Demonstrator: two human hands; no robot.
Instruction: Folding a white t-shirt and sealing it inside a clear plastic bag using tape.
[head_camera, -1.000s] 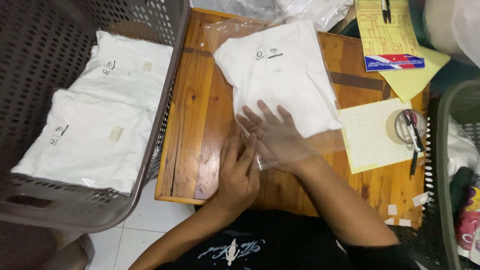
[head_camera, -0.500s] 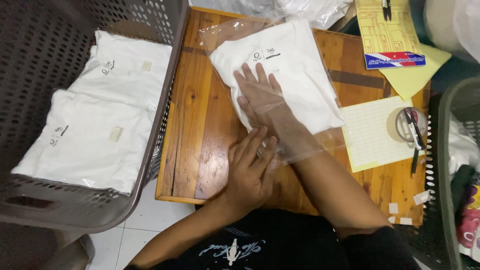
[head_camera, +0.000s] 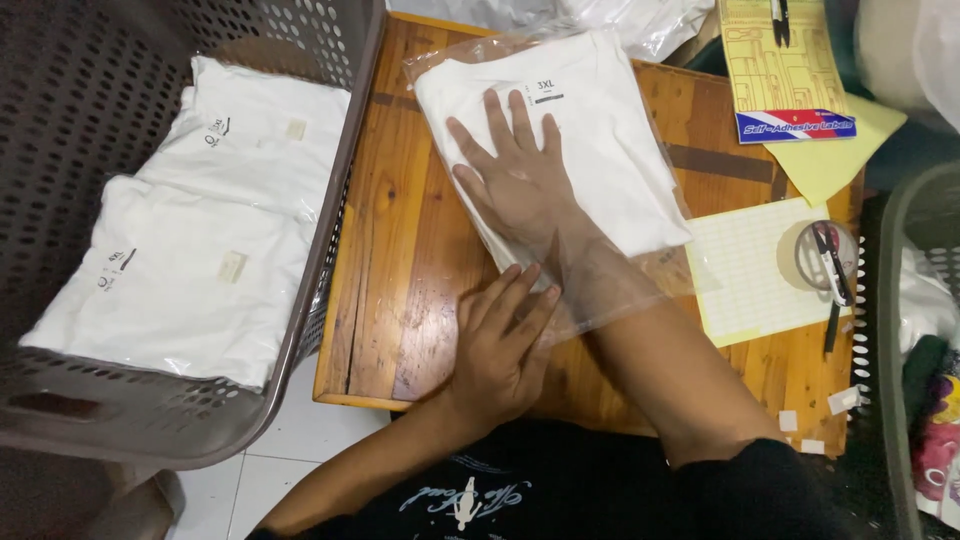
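So the right hand (head_camera: 515, 175) is shoved inside a clear plastic bag (head_camera: 610, 285), lying flat with fingers spread on a folded white shirt (head_camera: 590, 130) that's already in there — no grip on anything, just an open palm pressing the cloth down. You can see the hand and wrist through the plastic film. The left hand (head_camera: 500, 335) is outside the bag, also flat and open, fingers together, resting on the open end of the bag near the front of the wooden tabletop (head_camera: 400, 270). It isn't clutching anything either, just pinning the plastic against the wood.

The bagged shirt sits toward the back middle of the tabletop, turned a bit at an angle, with a small size tag showing near its collar end.

Off to the left, just beside the tabletop, there's a grey plastic basket (head_camera: 330, 300) with holes in its walls, holding two more bagged white shirts (head_camera: 200, 280) — one lying partly over the other. On the right side of the tabletop there's a pale yellow sheet of stickers (head_camera: 745, 270), a roll of tape (head_camera: 815, 255) with a pen (head_camera: 832, 275) lying across it, and further back a yellow pad (head_camera: 775, 60) on top of a yellow envelope (head_camera: 840, 150).
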